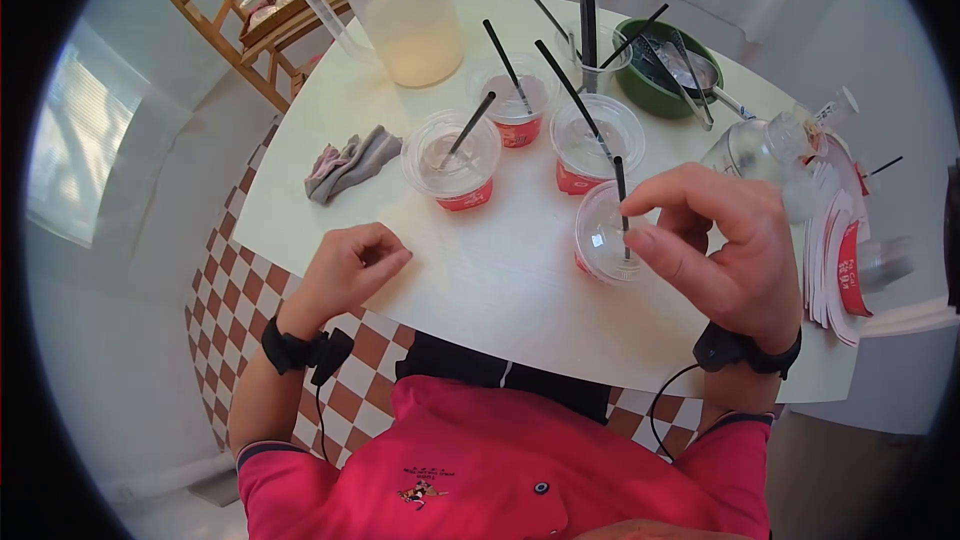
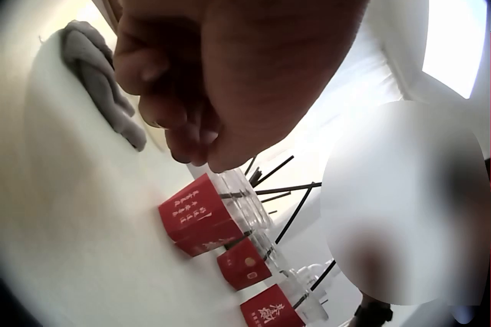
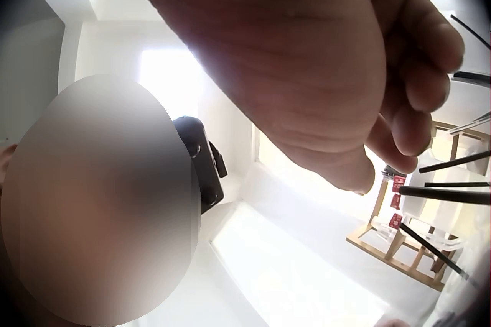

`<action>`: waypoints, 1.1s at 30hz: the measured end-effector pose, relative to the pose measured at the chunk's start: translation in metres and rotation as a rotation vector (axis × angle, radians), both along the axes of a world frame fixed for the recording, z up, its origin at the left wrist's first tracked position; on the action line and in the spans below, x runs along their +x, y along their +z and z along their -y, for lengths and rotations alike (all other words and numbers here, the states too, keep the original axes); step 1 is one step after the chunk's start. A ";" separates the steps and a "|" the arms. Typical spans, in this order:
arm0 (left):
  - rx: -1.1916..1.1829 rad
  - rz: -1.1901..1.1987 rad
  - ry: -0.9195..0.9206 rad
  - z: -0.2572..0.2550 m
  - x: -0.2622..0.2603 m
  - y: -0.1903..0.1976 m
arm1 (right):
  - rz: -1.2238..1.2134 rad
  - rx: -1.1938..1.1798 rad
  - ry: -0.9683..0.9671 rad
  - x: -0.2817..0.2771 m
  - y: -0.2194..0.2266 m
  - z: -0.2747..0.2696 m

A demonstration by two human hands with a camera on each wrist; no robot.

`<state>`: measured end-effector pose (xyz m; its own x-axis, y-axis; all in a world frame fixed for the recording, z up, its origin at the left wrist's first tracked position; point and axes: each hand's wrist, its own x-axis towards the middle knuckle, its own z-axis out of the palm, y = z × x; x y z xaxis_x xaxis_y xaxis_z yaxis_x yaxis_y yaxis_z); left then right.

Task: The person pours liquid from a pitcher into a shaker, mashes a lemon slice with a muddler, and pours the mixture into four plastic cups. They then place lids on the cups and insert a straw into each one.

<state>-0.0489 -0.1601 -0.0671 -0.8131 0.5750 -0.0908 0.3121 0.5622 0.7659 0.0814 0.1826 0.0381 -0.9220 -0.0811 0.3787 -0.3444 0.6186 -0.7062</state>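
My right hand (image 1: 715,240) is over the nearest lidded cup (image 1: 600,240), thumb and index fingertips apart beside its black straw (image 1: 619,175). In the right wrist view, the fingers (image 3: 414,131) of this hand are bent, with nothing between them and the thumb. Near the table's front left edge hovers my left hand (image 1: 350,265), loosely curled and holding nothing. Beyond the hands stand more clear cups with red sleeves and black straws: a left cup (image 1: 465,198), a back cup (image 1: 520,130) and a right cup (image 1: 580,180).
A crumpled grey cloth (image 1: 355,162) lies left of the cups. Behind them stand a large pitcher (image 1: 405,25), a clear container of black straws (image 1: 588,20) and a green bowl (image 1: 640,90) with utensils. Stacked red-and-white sleeves (image 1: 835,250) lie at the right edge.
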 end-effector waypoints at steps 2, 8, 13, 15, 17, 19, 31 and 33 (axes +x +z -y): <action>0.055 -0.053 -0.157 -0.017 0.014 -0.017 | 0.031 0.071 0.102 0.012 0.008 0.016; 0.163 -0.299 -0.273 -0.063 0.027 -0.044 | 0.086 0.020 0.512 0.016 -0.017 0.100; 0.170 -0.368 -0.195 -0.087 0.032 -0.050 | -0.173 0.024 0.564 -0.005 -0.095 0.239; 0.176 -0.357 -0.160 -0.089 0.033 -0.051 | -0.189 0.160 0.632 -0.008 -0.122 0.288; 0.205 -0.342 -0.129 -0.089 0.032 -0.052 | -0.100 0.314 0.759 -0.002 -0.140 0.325; 0.278 -0.269 -0.101 -0.087 0.028 -0.054 | -0.102 0.217 0.888 0.005 -0.137 0.343; 0.192 -0.444 -0.194 -0.091 0.031 -0.058 | -0.106 -0.073 1.230 0.037 -0.064 0.382; 0.260 -0.350 -0.189 -0.092 0.028 -0.058 | -0.178 -0.117 1.167 0.037 -0.064 0.373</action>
